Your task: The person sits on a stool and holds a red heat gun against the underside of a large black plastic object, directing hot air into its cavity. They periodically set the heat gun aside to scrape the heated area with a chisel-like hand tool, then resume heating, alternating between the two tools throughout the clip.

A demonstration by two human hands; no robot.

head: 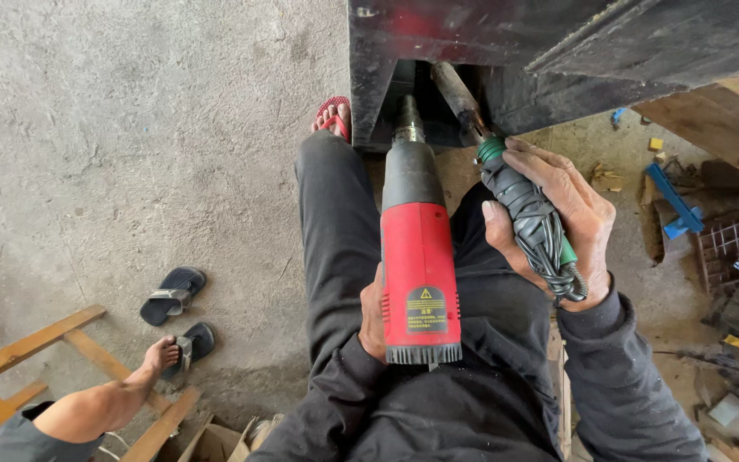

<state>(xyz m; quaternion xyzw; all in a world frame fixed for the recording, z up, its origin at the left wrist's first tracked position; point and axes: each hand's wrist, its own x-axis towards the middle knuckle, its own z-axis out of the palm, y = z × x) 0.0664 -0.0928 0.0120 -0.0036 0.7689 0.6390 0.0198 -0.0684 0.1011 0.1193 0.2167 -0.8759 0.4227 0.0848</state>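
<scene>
Head view looks straight down on a seated person in a dark long-sleeved top and dark trousers, working at the underside of a black metal frame (506,51). Left hand (373,318) grips the red and black plastic heat gun (418,257) from beneath, near its vented rear end; only the thumb side shows, pressed against the red casing, and the fingers curl out of sight behind the body, so I cannot tell how tightly they close. Held this way the gun lies along the thigh and its metal nozzle points ahead of the fingers into the dark recess of the frame, which seems meant to steady it and aim the heat there. Right hand (558,218) wraps a tool handle bound in dark rubber strip with a green collar (530,218); the fingers are pressed together round the wrapping, the thumb laid across the lower part, and the grey shaft runs forward from the fingertips into the same recess, just beside the nozzle. That firm, full grip looks suited to pushing or levering. Beyond the nozzle a foot in a red sandal (333,115) rests on the concrete floor (130,128). Well to the left of the left hand lie two dark sandals (173,295), another person's bare foot (162,352), and a wooden frame (36,342); right of the right hand, scattered metal scraps (729,257).
</scene>
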